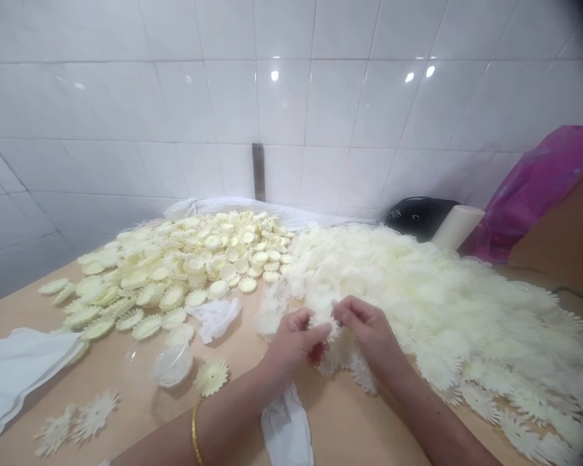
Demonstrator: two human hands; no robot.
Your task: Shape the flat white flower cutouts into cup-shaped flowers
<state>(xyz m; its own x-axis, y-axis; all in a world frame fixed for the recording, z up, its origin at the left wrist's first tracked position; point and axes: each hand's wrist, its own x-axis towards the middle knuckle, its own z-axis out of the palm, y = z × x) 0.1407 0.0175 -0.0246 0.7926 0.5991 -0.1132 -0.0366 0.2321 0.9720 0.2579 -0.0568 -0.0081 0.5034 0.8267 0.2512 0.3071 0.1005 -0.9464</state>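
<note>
Between my two hands is a pale, toothed-edge flower cutout (324,321), held above the tabletop. My left hand (298,336) grips it with the thumb on top and the fingers curled beneath. The fingertips of my right hand (364,323) pinch its upper right edge. Around and behind my hands spreads a large heap of loose whitish flower cutouts (418,291). To the left lies a pile of thicker, yellowish flower discs (194,265). One yellowish flower (212,377) rests beside my left forearm. Near it stands a small clear tub (173,364) with whitish contents.
A crumpled white cloth (216,318) lies by the left pile, with another white cloth (287,427) under my left wrist. White sheets (19,375) and two loose cutouts (94,414) are at left. At the back right are a black bag (418,217), a white roll (457,226) and a magenta bag (529,188).
</note>
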